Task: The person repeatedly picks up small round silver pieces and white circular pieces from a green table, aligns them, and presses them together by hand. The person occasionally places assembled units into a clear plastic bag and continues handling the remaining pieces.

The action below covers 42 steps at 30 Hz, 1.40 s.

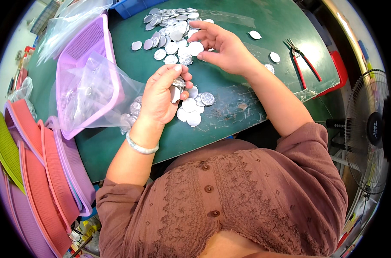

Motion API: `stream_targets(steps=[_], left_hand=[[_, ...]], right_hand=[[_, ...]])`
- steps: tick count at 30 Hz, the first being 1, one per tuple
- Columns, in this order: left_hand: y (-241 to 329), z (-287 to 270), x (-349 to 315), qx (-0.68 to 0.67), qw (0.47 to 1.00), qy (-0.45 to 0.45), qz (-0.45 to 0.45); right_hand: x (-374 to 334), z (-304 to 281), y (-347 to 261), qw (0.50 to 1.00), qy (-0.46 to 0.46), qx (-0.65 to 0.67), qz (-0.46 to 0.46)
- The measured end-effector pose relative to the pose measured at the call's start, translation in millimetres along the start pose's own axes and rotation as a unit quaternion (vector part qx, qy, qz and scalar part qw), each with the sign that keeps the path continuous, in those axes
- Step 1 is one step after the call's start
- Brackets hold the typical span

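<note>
Brown cloth of the person's shirt [247, 193] fills the bottom of the head view, with three round buttons down its front. Both forearms reach up from it onto one green tabletop [230, 116]. One left hand [161, 96], with one pale bracelet [141, 148] on its wrist, is curled, and its fingers [178, 79] pinch a small stack of round silver discs [178, 82]; how many are in the stack cannot be told. Just below and to the right of that hand lies a little group of about six more discs [193, 107] on the tabletop. One right hand [223, 47] is farther up, with its fingers bent and pressed on one disc at the edge of a big pile of silver discs [169, 30], too many to count. Three single discs [274, 56] lie apart on the right side. One pair of red-handled pliers [305, 62] lies near them. One clear plastic bag [92, 96] sits beside the left hand, half inside one purple basket [81, 47], and some discs show through the bag's mouth. More baskets [36, 172], pink, purple and one green, are stacked at the left edge. One fan [369, 129] stands at the right.
</note>
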<state>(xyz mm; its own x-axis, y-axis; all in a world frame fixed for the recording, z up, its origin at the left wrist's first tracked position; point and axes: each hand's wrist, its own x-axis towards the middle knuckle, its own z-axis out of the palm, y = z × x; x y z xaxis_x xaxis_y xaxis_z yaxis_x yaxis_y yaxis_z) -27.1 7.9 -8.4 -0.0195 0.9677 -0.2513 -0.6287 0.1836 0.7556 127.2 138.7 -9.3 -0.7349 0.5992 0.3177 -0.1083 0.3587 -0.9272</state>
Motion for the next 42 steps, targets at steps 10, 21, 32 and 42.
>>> stream_targets(steps=[10,21,32,42], left_hand=[[-0.2,5.9,-0.8,0.016,0.999,0.027,0.017],[-4.6,8.6,-1.0,0.060,0.997,0.043,0.033],[-4.1,9.0,-1.3,0.059,0.996,0.056,0.027],[-2.8,9.7,-2.6,0.084,0.995,0.052,0.013]], right_hand=[[-5.7,13.6,-18.9,0.992,-0.039,0.122,0.011],[-9.4,23.1,-21.1,0.993,-0.017,0.106,0.037],[-8.9,22.2,-24.3,0.994,0.003,0.086,0.067],[-10.8,24.1,-21.1,0.999,0.031,0.010,-0.007]])
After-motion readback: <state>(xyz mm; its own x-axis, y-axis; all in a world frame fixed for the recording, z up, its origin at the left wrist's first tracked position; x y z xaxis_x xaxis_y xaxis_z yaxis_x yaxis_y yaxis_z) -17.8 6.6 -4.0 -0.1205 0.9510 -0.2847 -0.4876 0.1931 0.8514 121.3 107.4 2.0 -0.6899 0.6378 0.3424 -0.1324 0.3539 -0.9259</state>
